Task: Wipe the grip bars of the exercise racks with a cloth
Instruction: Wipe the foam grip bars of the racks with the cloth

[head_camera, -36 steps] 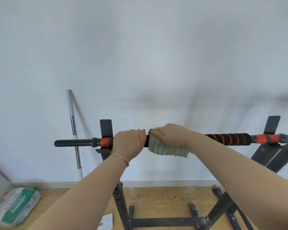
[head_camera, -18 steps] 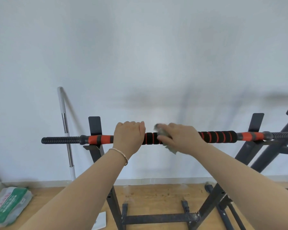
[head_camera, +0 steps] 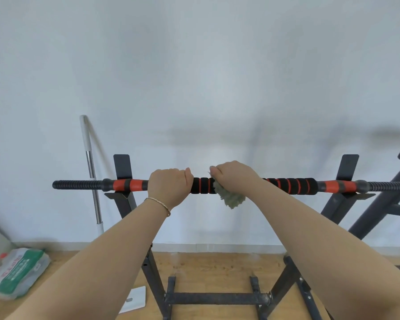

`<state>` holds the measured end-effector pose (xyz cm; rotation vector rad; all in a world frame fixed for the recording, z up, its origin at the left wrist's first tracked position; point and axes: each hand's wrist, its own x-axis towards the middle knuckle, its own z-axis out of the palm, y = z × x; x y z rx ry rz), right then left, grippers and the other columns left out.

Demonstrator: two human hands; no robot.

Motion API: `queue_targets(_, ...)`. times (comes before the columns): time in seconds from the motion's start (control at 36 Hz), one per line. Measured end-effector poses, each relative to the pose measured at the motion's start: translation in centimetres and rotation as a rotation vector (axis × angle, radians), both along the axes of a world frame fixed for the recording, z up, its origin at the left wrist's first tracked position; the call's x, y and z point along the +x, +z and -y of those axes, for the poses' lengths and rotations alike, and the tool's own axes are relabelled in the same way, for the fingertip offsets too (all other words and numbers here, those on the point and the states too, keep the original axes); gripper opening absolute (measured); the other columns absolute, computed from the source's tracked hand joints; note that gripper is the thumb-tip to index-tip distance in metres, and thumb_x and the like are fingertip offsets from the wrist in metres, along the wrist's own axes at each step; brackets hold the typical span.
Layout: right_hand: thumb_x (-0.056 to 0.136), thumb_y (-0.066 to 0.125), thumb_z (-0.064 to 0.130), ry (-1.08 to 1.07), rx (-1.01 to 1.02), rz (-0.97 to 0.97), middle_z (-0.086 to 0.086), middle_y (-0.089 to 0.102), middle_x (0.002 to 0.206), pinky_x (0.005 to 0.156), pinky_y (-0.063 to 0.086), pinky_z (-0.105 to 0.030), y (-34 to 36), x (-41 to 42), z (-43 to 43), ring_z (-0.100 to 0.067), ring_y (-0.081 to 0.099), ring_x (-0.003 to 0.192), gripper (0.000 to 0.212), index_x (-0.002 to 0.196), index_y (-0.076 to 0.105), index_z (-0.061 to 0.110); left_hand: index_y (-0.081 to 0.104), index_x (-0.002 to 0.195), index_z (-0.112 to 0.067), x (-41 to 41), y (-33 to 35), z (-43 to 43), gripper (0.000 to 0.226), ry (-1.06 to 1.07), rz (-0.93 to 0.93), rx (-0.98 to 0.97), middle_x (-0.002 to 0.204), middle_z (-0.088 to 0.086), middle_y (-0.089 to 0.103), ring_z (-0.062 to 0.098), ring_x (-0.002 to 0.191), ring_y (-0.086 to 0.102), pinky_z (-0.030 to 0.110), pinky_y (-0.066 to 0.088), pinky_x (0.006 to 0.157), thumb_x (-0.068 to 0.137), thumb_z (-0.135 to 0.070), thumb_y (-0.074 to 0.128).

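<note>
A long grip bar (head_camera: 291,186) with black and orange foam runs across the view at chest height, resting on the black rack's (head_camera: 123,172) two uprights. My left hand (head_camera: 169,187) grips the bar left of centre, fingers curled over it. My right hand (head_camera: 233,175) holds a pale green cloth (head_camera: 231,197) wrapped over the bar just right of centre; part of the cloth hangs below the bar. A short stretch of black foam with orange rings shows between my hands.
A white and chrome pole (head_camera: 91,172) leans on the wall behind the bar's left end. A plastic-wrapped green and white pack (head_camera: 16,272) lies on the wooden floor at left, a white flat object (head_camera: 134,299) near the rack's base. Another black frame (head_camera: 393,204) stands at right.
My right hand with the cloth slid along the bar, right and then slightly back toward my left hand. More of the cloth hangs below the bar now. My left hand kept its grip.
</note>
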<state>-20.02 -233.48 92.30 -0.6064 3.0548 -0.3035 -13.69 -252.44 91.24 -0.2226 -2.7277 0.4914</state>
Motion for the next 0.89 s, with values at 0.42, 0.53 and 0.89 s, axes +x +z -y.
queue_targets(0.42,0.105,0.031,0.046,-0.139,-0.775,-0.112,0.006,0.072,0.072,0.076,0.054,-0.031,2.4,2.2,1.5,-0.011,0.067,0.070,0.053,0.079,0.067,0.016,0.052,0.070,-0.011,0.7,-0.3,2.7,0.031,-0.098,-0.095,0.146,0.050,0.002,0.041,0.021,0.042,0.033,0.026,0.029,0.044,0.052,0.000,0.074)
queue_targets(0.53,0.107,0.031,0.039,-0.005,-0.900,-0.083,0.002,0.070,0.071,0.069,0.052,-0.029,3.4,4.6,3.7,-0.021,0.066,0.071,0.048,0.085,0.067,0.015,0.050,0.103,-0.011,1.2,0.2,5.1,0.028,0.047,-0.011,0.063,0.068,0.001,0.046,0.023,0.056,0.044,0.029,0.033,0.052,0.078,-0.007,0.062)
queue_targets(0.89,0.102,0.030,0.033,0.098,0.040,-0.049,0.003,0.058,0.073,0.070,0.051,-0.038,0.9,2.7,7.6,-0.025,0.057,0.073,0.029,0.083,0.048,0.021,0.048,0.107,-0.015,0.6,-0.5,6.1,0.018,-0.036,0.055,0.036,0.070,-0.001,0.044,0.024,0.061,0.048,0.027,0.036,0.058,0.092,-0.010,0.039)
